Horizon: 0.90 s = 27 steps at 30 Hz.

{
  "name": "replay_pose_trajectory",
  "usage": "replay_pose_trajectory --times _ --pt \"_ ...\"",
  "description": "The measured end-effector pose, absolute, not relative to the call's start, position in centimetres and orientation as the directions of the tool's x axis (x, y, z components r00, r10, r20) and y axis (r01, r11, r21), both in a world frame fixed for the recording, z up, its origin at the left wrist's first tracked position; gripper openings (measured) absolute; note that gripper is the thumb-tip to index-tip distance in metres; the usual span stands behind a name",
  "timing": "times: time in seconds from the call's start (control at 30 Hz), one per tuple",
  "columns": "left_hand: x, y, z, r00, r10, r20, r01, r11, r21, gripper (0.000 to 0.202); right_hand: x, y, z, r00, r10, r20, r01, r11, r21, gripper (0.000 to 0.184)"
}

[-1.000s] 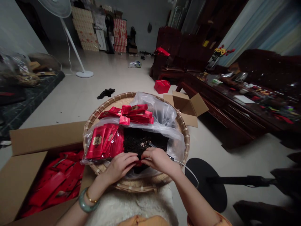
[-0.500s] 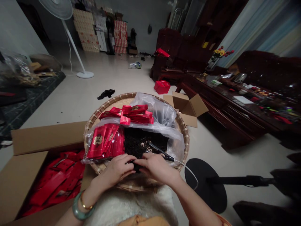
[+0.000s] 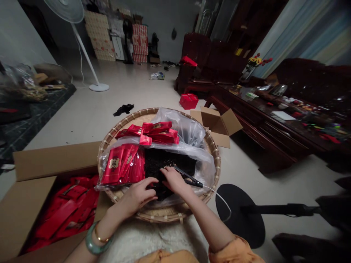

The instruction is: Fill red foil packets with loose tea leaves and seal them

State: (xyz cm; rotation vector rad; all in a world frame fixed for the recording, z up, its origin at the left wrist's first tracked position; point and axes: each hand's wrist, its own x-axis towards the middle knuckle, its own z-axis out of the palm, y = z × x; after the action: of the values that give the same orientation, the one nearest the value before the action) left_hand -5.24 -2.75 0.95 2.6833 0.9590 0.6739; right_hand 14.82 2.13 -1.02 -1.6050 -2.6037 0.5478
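My left hand is at the near side of a round woven bamboo tray. Its fingers are curled, thumb and forefinger curved around something dark that I cannot make out. My right hand is bent with its fingertips down in a heap of dark, dried, leaf-like material; what they grip is hidden. Beside the right hand lies a black two-armed tool like a hair straightener, jaws apart, with a white cord. Flat red packets are stacked left of the heap, and more red packets lie behind it on clear plastic.
An open carton full of red packets stands at the left. Another open carton and a red box are beyond the tray. A round black stand base is at the right. A white fan stands further back.
My right hand has moved away from my left hand, forward into the dark heap. My left hand has stayed nearly in place.
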Motion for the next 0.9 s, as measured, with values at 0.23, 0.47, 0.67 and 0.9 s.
replay_pose_trajectory --times 0.23,0.47,0.67,0.9 --pt "-5.3 -2.1 0.8 0.645 0.638 0.421 0.586 -0.766 0.263 0.022 13.1 3.0 -2.1 -0.438 0.882 -0.175 0.883 0.385 -0.270 0.024" --pt "-5.2 -1.6 0.7 0.612 0.652 0.448 0.605 -0.751 0.265 0.023 15.8 3.9 -1.4 -0.311 0.950 0.034 0.596 0.223 -0.771 0.009" --pt "-5.0 -1.3 0.8 0.608 0.648 0.458 0.611 -0.751 0.251 0.025 16.0 1.4 3.5 -0.375 0.924 0.080 0.297 0.201 -0.933 0.014" --pt "-5.4 -1.5 0.5 0.596 0.672 0.439 0.612 -0.734 0.293 0.022 15.2 0.2 4.4 -0.455 0.884 0.107 0.404 0.312 -0.860 0.017"
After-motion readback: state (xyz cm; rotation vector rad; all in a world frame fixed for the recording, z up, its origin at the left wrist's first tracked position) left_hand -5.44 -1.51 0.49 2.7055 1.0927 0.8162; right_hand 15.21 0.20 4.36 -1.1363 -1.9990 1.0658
